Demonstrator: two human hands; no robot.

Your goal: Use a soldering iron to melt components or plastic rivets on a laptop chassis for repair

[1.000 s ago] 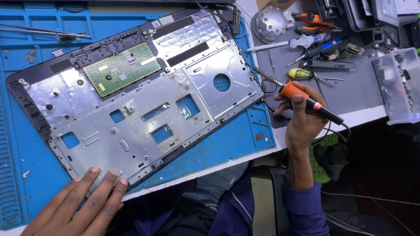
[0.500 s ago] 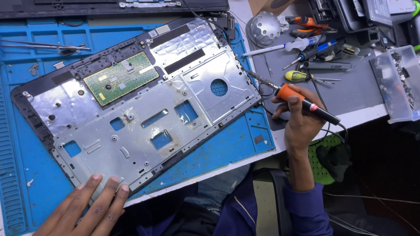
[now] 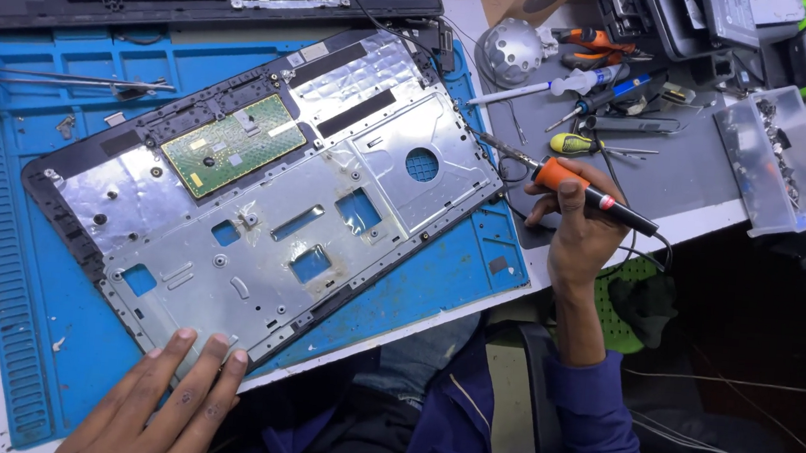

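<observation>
Head view, left hand: our left hand (image 3: 159,399) lay flat and open, fingers together, tips pressing the near edge of the laptop palmrest (image 3: 262,196), holding nothing.
Head view, right hand: our right hand (image 3: 580,226) was closed around the orange-handled soldering iron (image 3: 588,188), gripped like a pen, tip pointing toward the palmrest's right corner.
Where the panel sat: underside up, at a slant on the blue silicone mat (image 3: 27,254), green touchpad board (image 3: 232,141) facing us.
Tip contact: honestly we couldn't tell whether the tip touched the panel or hovered just beside it.
Doing it well: we figured steady downward pressure from the flat hand mattered, so the panel wouldn't skate on the mat.
Watch out: the iron's cord (image 3: 655,251) hung off the desk edge, and the foil shielding looked easy to scorch.
Clutter: screwdrivers (image 3: 587,145) lay near the iron, a clear parts tray (image 3: 777,160) further right.
</observation>
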